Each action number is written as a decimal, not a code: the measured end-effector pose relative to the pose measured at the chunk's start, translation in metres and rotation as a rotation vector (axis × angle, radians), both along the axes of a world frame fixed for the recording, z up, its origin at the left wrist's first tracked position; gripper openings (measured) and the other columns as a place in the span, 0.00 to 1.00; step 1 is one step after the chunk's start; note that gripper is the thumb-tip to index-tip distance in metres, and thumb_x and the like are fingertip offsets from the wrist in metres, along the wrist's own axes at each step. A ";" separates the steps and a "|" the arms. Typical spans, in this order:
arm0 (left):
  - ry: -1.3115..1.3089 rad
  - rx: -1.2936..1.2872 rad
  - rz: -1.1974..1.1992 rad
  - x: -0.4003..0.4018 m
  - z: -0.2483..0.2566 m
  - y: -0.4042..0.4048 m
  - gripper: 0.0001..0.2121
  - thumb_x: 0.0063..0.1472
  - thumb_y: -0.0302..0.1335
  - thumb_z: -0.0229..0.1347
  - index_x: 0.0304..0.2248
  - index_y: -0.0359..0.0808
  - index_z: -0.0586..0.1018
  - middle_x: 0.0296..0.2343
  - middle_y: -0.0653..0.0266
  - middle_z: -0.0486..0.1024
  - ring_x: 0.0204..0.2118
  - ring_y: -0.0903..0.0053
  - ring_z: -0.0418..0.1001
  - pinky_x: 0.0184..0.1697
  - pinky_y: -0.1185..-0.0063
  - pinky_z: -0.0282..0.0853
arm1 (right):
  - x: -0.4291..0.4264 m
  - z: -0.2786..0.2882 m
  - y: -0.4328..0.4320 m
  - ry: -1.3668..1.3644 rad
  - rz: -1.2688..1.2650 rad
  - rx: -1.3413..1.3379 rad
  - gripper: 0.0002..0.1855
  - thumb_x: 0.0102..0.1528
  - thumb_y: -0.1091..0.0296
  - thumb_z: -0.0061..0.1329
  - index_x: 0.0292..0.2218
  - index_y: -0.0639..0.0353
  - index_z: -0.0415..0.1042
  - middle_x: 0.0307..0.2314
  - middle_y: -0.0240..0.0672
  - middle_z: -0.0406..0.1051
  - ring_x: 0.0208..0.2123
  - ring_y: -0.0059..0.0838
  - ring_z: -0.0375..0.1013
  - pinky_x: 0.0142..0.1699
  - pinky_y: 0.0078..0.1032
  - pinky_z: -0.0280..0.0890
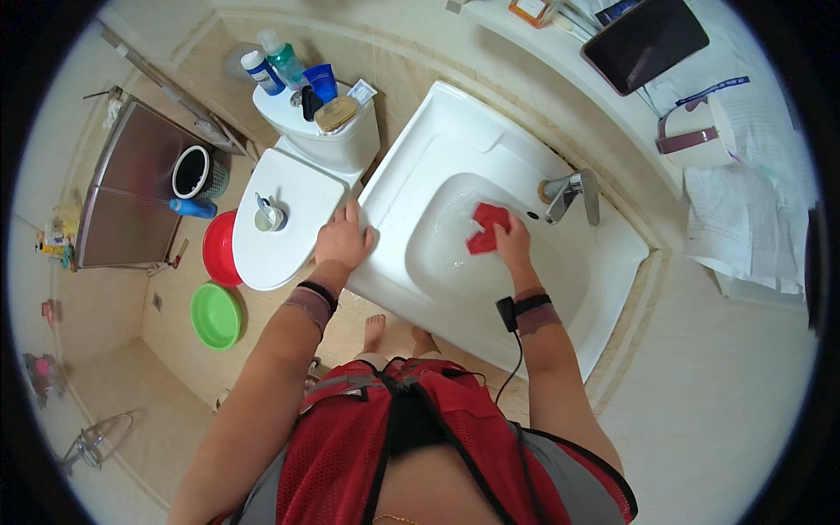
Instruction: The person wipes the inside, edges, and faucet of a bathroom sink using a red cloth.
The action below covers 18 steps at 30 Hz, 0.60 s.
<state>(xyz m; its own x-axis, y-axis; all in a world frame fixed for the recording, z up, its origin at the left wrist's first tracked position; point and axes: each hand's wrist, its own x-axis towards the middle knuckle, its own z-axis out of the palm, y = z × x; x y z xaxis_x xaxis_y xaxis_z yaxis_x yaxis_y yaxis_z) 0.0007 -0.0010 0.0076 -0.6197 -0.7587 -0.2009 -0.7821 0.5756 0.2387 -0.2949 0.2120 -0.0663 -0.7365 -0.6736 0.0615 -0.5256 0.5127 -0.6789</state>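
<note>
My right hand (514, 241) grips a red cloth (487, 226) inside the basin of a white sink (564, 289). Water with small bubbles lies in the basin around the cloth. A chrome faucet (569, 197) stands at the back of the sink, beyond that hand. My left hand (344, 240) rests by the sink's left rim, near the closed white toilet lid (295, 203), its fingers slightly spread and no object seen in it. A small cup (268, 220) with a handled item in it stands on the lid.
Bottles, a blue tube (321, 82) and a soap dish (336, 113) crowd the toilet tank. A red basin (222, 249), a green basin (216, 317) and a waste bin (191, 172) stand on the floor at left. A shelf at upper right bears a dark tablet or phone (646, 44) and papers (741, 223).
</note>
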 end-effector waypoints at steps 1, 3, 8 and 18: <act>0.005 0.013 -0.009 -0.002 0.002 0.001 0.31 0.57 0.40 0.52 0.55 0.31 0.59 0.41 0.49 0.72 0.41 0.58 0.75 0.43 0.67 0.72 | -0.015 -0.013 0.025 0.075 -0.061 0.135 0.21 0.51 0.64 0.53 0.46 0.63 0.71 0.38 0.52 0.73 0.42 0.52 0.72 0.48 0.39 0.66; 0.011 0.035 -0.015 -0.005 0.006 0.000 0.30 0.57 0.40 0.52 0.54 0.32 0.59 0.40 0.49 0.72 0.40 0.57 0.75 0.43 0.66 0.72 | -0.035 -0.035 0.062 0.051 -0.208 0.395 0.25 0.52 0.65 0.51 0.51 0.61 0.68 0.46 0.54 0.69 0.50 0.53 0.66 0.55 0.38 0.62; 0.014 0.032 0.010 0.002 0.003 0.000 0.29 0.57 0.40 0.52 0.53 0.33 0.60 0.39 0.49 0.72 0.39 0.56 0.75 0.42 0.65 0.72 | 0.005 -0.027 0.051 -0.094 -0.085 0.811 0.29 0.52 0.65 0.50 0.55 0.55 0.63 0.56 0.53 0.55 0.58 0.58 0.54 0.59 0.49 0.54; 0.026 0.053 0.006 -0.004 -0.004 -0.002 0.32 0.56 0.41 0.51 0.55 0.32 0.57 0.39 0.47 0.72 0.39 0.54 0.75 0.42 0.64 0.72 | -0.018 0.005 -0.034 -0.143 0.162 0.180 0.21 0.44 0.76 0.51 0.43 0.62 0.74 0.33 0.44 0.77 0.37 0.37 0.77 0.44 0.31 0.70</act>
